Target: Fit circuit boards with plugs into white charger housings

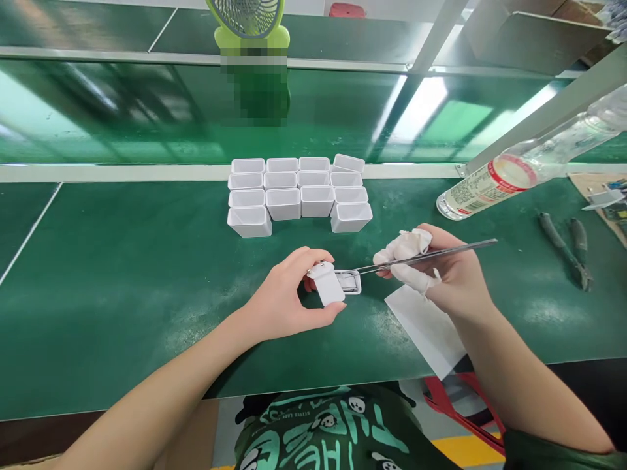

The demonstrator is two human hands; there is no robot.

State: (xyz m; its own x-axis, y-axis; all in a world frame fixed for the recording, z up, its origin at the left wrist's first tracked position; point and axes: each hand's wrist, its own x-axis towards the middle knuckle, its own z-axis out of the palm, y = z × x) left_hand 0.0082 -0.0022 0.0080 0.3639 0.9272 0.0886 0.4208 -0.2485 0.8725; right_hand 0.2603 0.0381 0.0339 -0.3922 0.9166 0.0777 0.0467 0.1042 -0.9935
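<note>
**Tweezers in the open case, a block of cases waiting behind**

Plainly, the left hand (289,297) was closed around a small white plastic hinged case (337,282), thumb and fingers pinching its flipped-up lid while the body rested on the green bench mat (122,281). The right hand (441,271), two fingertips wrapped in white finger cots, gripped a pair of long steel tweezers (421,256) whose tips reached into the case's open cavity; what they touched inside was too small to tell.

The case looked glossy and rectangular, with something dark and metallic in its well. Judging by this, the work on this one was mid-way: lid open, tool inside, nothing yet closed.

Just beside the right wrist lay a white paper sheet (424,329). Farther back stood a tidy block of white rectangular case shells (298,196), and which were finished I could not tell. To the right lay a clear plastic bottle (519,173) and dark pliers (565,248); a green desk fan (249,23) stood at the back.
</note>
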